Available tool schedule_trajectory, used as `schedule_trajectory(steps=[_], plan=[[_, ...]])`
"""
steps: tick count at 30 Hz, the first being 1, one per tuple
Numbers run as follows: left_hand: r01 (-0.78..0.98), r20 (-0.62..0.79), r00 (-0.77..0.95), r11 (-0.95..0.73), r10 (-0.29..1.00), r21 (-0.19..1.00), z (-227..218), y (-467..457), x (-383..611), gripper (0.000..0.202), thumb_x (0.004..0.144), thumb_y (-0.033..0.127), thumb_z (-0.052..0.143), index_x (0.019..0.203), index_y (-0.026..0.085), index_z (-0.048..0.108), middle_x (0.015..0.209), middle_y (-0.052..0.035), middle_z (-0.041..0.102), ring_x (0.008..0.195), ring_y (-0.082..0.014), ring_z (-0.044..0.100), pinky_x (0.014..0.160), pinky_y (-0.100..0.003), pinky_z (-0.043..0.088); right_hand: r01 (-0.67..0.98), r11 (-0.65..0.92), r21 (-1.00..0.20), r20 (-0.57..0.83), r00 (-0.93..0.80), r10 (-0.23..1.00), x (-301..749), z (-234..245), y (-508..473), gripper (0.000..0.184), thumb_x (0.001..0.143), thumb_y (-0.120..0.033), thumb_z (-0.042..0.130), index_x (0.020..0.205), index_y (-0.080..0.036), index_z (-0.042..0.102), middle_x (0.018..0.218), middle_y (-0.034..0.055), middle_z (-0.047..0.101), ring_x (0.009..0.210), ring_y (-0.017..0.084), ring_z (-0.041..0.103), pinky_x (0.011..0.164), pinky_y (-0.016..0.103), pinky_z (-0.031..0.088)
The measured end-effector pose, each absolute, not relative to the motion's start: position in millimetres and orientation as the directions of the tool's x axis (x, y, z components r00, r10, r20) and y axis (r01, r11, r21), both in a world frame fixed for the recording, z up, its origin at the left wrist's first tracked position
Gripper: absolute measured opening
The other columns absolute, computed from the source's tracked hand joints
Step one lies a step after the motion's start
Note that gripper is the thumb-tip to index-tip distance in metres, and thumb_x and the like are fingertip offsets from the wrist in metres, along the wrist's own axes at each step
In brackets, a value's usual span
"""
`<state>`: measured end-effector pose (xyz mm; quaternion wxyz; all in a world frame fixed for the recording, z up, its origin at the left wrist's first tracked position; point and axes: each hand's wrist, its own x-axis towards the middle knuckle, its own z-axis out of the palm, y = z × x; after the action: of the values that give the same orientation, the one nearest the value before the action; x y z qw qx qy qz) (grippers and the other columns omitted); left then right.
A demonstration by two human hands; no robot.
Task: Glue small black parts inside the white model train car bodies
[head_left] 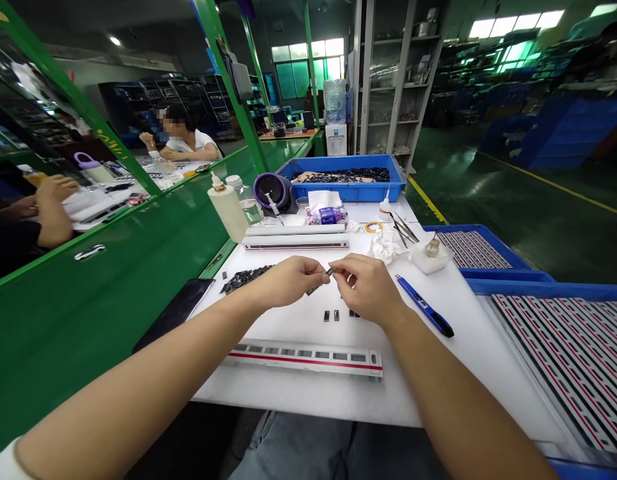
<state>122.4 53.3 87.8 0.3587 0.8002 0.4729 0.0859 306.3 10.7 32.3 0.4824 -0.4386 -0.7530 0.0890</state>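
Observation:
Above the middle of the white table, my left hand (301, 277) and my right hand (361, 280) meet fingertip to fingertip. Both pinch one small dark rectangular piece (330, 271); its finer detail is too small to make out. Just below them lie several similar dark pieces (327, 316), partly covered by my right hand. Beside my left wrist spreads a pile of black pieces (241, 279). Nearer to me rests a white train carriage shell (308, 357) with a red stripe and a row of windows, its left end hidden behind my left forearm.
Right of my hands lies a blue utility knife (425, 307). White carriage shells (295, 245), a cream bottle (228, 210) and a blue bin (355, 192) stand at the back. Tweezers (403, 230) lie back right. Trays of striped panels (563, 353) flank the table. Co-workers sit beyond the green partition (88, 280).

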Motion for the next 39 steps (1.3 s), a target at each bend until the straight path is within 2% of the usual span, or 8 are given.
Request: schedule_trajectory(steps=[4, 9, 12, 18, 22, 28, 33, 39], plan=[[0.657, -0.236, 0.552, -0.243, 0.800, 0.713, 87.3, 49.9, 118.8, 0.035, 0.084, 0.051, 0.057, 0.077, 0.019, 0.069, 0.075, -0.0022, 0.069, 0.067, -0.0143, 0.055, 0.060, -0.026, 0.041, 0.600, 0.636, -0.486, 0.686, -0.189, 0.703, 306.9, 31.8, 8.6, 0.024, 0.082, -0.007, 0.055, 0.096, -0.014, 0.073, 0.084, 0.0056, 0.072, 0.074, 0.017, 0.064, 0.069, 0.029, 0.050], [0.557, -0.250, 0.565, -0.140, 0.786, 0.819, 90.5, 45.1, 118.1, 0.032, 0.080, 0.049, 0.065, 0.073, 0.017, 0.068, 0.073, -0.0022, 0.067, 0.065, -0.0131, 0.051, 0.061, -0.026, 0.037, 0.605, 0.683, -0.410, 0.761, -0.185, 0.621, 306.9, 32.3, 8.5, 0.027, 0.081, -0.006, 0.053, 0.096, -0.011, 0.075, 0.076, 0.0055, 0.072, 0.067, 0.016, 0.063, 0.067, 0.029, 0.051], [0.569, -0.257, 0.557, -0.137, 0.790, 0.811, 92.6, 42.7, 116.1, 0.032, 0.080, 0.049, 0.065, 0.075, 0.018, 0.069, 0.072, -0.0017, 0.067, 0.062, -0.0121, 0.047, 0.058, -0.026, 0.034, 0.615, 0.685, -0.390, 0.786, -0.166, 0.596, 303.3, 31.7, 8.5, 0.028, 0.079, -0.005, 0.053, 0.093, -0.012, 0.076, 0.069, 0.0032, 0.069, 0.062, 0.014, 0.060, 0.063, 0.027, 0.050], [0.617, -0.249, 0.545, -0.181, 0.801, 0.766, 100.5, 36.7, 111.4, 0.035, 0.079, 0.053, 0.064, 0.076, 0.019, 0.072, 0.074, -0.0028, 0.068, 0.065, -0.0145, 0.052, 0.057, -0.026, 0.036, 0.543, 0.622, -0.564, 0.764, 0.057, 0.643, 301.1, 37.0, 8.8, 0.026, 0.074, -0.006, 0.055, 0.082, -0.018, 0.076, 0.068, 0.0008, 0.070, 0.062, 0.013, 0.062, 0.061, 0.025, 0.051], [0.650, -0.196, 0.487, -0.204, 0.851, 0.733, 105.7, 31.3, 110.8, 0.036, 0.080, 0.054, 0.063, 0.074, 0.020, 0.072, 0.067, -0.0009, 0.064, 0.057, -0.0123, 0.045, 0.052, -0.025, 0.032, 0.400, 0.515, -0.758, 0.618, 0.187, 0.764, 307.8, 42.9, 7.7, 0.023, 0.079, -0.013, 0.055, 0.087, -0.019, 0.076, 0.077, 0.0033, 0.073, 0.066, 0.015, 0.065, 0.064, 0.028, 0.054], [0.657, -0.107, 0.470, -0.266, 0.876, 0.705, 102.1, 33.4, 112.3, 0.034, 0.082, 0.052, 0.062, 0.077, 0.020, 0.073, 0.066, -0.0006, 0.064, 0.059, -0.0135, 0.050, 0.053, -0.025, 0.034, 0.111, 0.361, -0.926, 0.362, -0.006, 0.932, 302.0, 42.1, 3.7, 0.016, 0.080, -0.027, 0.067, 0.089, -0.017, 0.076, 0.078, 0.0047, 0.073, 0.062, 0.015, 0.065, 0.057, 0.028, 0.053], [0.632, -0.090, 0.509, -0.301, 0.856, 0.714, 103.6, 28.0, 114.8, 0.030, 0.084, 0.048, 0.061, 0.081, 0.021, 0.073, 0.070, 0.0001, 0.064, 0.064, -0.0145, 0.053, 0.055, -0.025, 0.038, -0.176, 0.182, -0.967, 0.193, -0.050, 0.980, 299.9, 40.5, 7.4, 0.019, 0.076, -0.036, 0.074, 0.073, -0.017, 0.071, 0.059, -0.0008, 0.063, 0.052, 0.012, 0.057, 0.050, 0.025, 0.049], [0.615, -0.051, 0.576, -0.391, 0.816, 0.685, 107.4, 19.7, 116.4, 0.022, 0.088, 0.041, 0.059, 0.089, 0.026, 0.076, 0.083, 0.0022, 0.073, 0.076, -0.0168, 0.062, 0.067, -0.027, 0.045, -0.341, 0.072, -0.937, 0.121, -0.123, 0.985, 303.8, 41.3, 9.5, 0.020, 0.070, -0.034, 0.079, 0.077, -0.017, 0.071, 0.058, -0.0026, 0.061, 0.050, 0.010, 0.054, 0.048, 0.023, 0.045]])
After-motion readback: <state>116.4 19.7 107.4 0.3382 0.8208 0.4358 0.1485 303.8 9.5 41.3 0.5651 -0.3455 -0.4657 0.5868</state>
